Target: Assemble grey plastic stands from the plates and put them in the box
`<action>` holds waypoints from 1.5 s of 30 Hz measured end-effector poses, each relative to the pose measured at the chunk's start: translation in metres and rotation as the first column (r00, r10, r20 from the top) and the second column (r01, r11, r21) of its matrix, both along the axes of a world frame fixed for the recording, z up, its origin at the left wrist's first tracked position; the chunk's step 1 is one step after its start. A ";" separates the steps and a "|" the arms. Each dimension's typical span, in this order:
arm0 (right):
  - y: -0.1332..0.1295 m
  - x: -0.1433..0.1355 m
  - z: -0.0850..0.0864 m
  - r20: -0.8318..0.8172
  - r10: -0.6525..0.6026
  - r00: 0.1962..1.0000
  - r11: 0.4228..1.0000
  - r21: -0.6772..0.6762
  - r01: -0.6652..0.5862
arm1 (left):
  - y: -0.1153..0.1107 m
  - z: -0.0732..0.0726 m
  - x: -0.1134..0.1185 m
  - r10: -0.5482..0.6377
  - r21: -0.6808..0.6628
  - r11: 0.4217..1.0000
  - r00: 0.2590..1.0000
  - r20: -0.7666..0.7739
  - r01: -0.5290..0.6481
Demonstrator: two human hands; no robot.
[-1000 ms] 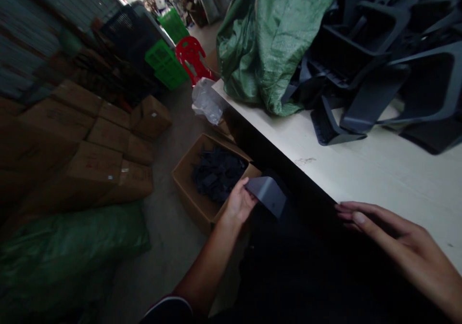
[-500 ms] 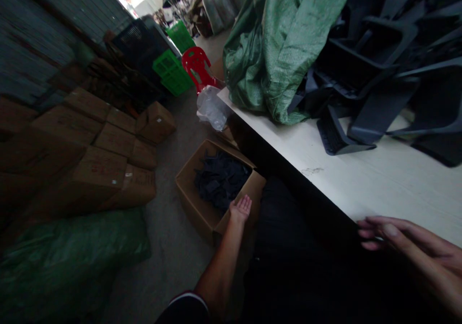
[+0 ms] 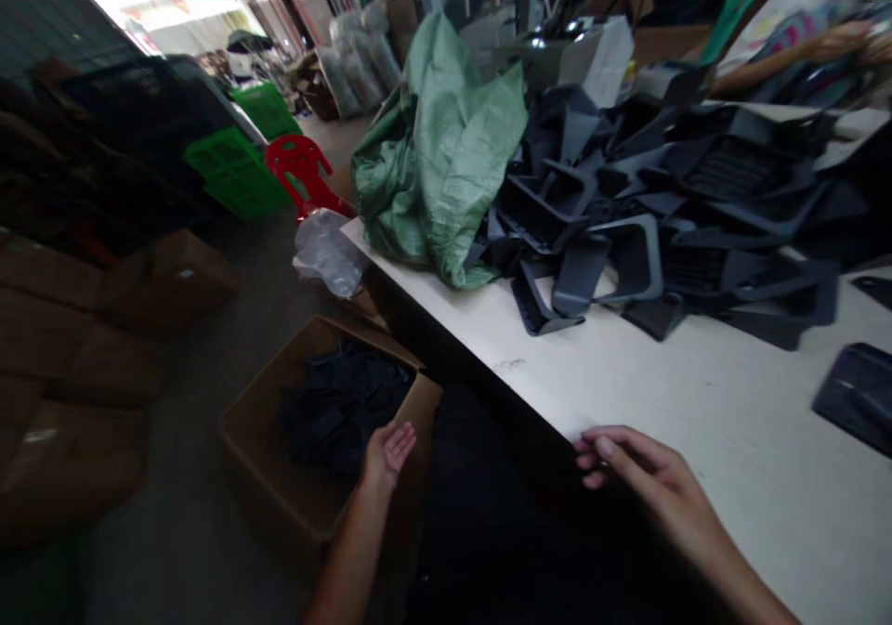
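Left hand: the left hand is open, palm up and holding nothing, at the table-side wall of an open brown cardboard box; contact cannot be told.
Right hand: the right hand is loosely curled, with nothing visible in it, by the edge of the white flat-topped table.
Box contents: many dark plastic pieces, too dim to count.
Tabletop heap: angular dark-grey plastic parts lie jumbled beside a crumpled green woven sack.
Loose piece: 1 flat dark plastic piece lies apart, at the right.
Step in hand: probably a gap between pieces, since 0 parts show in the 2 hands.
Next move: picking up a part would call for reaching past the bare tabletop and freeing 1 from its neighbours.
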State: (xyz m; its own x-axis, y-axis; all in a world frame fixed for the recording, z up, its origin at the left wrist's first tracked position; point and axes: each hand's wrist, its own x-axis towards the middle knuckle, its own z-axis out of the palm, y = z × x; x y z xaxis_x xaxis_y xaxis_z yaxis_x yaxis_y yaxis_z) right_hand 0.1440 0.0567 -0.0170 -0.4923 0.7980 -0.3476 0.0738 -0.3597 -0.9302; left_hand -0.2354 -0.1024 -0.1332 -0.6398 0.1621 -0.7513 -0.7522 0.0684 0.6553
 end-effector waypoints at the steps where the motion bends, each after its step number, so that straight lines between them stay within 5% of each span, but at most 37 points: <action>1: 0.000 -0.001 0.000 -0.018 0.001 1.000 1.000 -0.006 -0.001 | 0.005 0.006 0.000 -0.040 0.003 0.999 0.998 -0.042 0.040; 7: 0.000 -0.002 0.001 -0.080 0.012 0.997 1.000 -0.022 -0.014 | 0.042 0.057 0.016 -0.239 0.050 0.960 0.899 -0.367 0.276; 11: 0.000 -0.002 0.001 -0.117 0.014 0.993 1.000 -0.006 -0.014 | 0.073 0.101 0.040 -0.408 -0.030 0.837 0.587 -0.699 0.547; 14: 0.000 -0.002 0.000 -0.138 0.023 0.990 1.000 0.012 -0.022 | 0.100 0.130 0.061 -0.466 -0.109 0.716 0.357 -0.810 0.689; 20: -0.002 -0.001 -0.005 -0.185 0.022 0.982 0.999 0.045 -0.014 | 0.167 0.152 0.081 -0.557 -0.234 0.469 0.079 -0.827 0.851; 24: -0.003 0.001 -0.007 -0.207 0.015 0.978 0.997 0.081 0.002 | 0.218 0.159 0.086 -0.557 -0.465 0.355 -0.216 -0.802 0.811; 28: -0.006 0.001 -0.005 -0.225 0.011 0.974 0.994 0.107 0.013 | 0.256 0.164 0.105 -0.536 -0.574 0.320 -0.355 -0.766 0.754; 34: -0.006 0.003 -0.007 -0.266 0.092 0.960 0.992 0.104 -0.066 | 0.270 0.169 0.152 -0.488 -0.745 0.117 -0.615 -0.619 0.657; 37: 0.000 0.013 0.000 -0.201 0.188 0.961 0.975 0.158 -0.158 | 0.271 0.173 0.160 -0.454 -0.818 0.070 -0.712 -0.535 0.570; 41: 0.018 0.051 0.017 0.094 0.257 0.962 0.811 0.520 -0.268 | 0.273 0.188 0.152 -0.464 -0.897 0.046 -0.786 -0.408 0.439; 45: 0.043 0.096 0.018 0.261 0.212 0.942 0.673 0.660 -0.334 | 0.272 0.217 0.140 -0.480 -0.949 -0.053 -0.842 -0.248 0.310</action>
